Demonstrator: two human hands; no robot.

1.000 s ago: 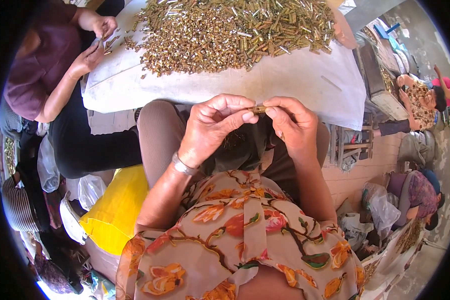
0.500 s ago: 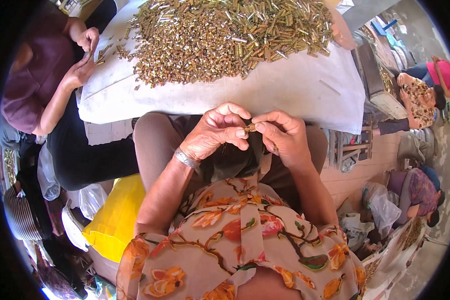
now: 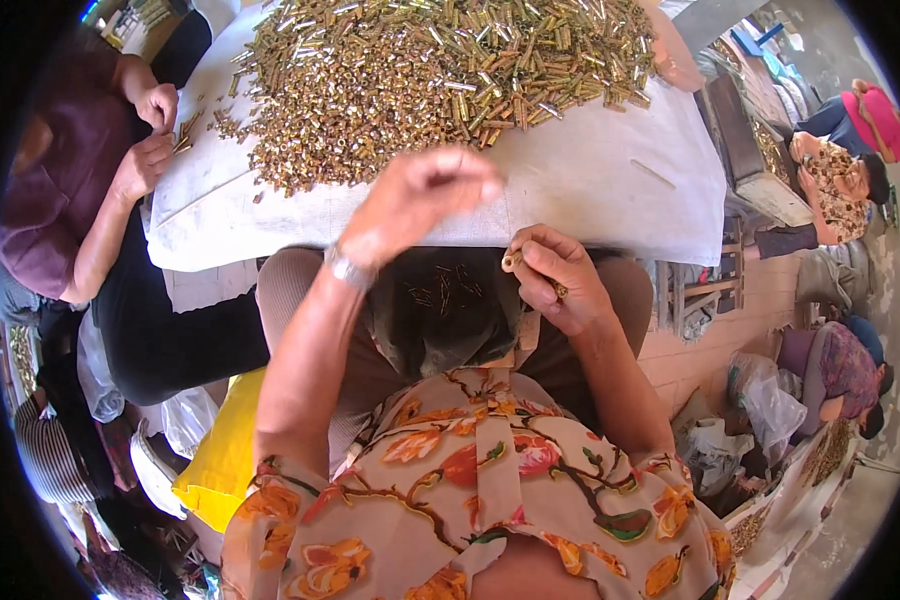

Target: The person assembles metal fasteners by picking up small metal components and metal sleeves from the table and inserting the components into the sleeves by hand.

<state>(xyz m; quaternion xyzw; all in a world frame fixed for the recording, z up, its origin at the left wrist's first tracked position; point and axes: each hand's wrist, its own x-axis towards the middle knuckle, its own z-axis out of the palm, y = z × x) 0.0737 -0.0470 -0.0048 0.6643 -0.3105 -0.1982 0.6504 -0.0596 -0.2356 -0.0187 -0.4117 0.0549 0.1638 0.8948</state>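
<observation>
My right hand is closed around a small gold-coloured metal tube, whose round open end pokes out past the thumb. More gold metal shows by the lower fingers of that hand. My left hand, with a metal band on its wrist, is raised over the white cloth, near the front of a heap. Motion smears its fingers, so what they hold, if anything, cannot be made out. Short gold metal pieces form the heap's left part; longer gold metal tubes lie on the right.
A co-worker's hands handle small pieces at the table's left edge. Thin slivers lie on dark cloth between my knees. A yellow bag stands at my left, a wooden stool at right. Other people sit farther right.
My left hand has parted from the right and moved up and left toward the heap. The right hand has moved slightly down, keeping the metal tube in its fingers.
</observation>
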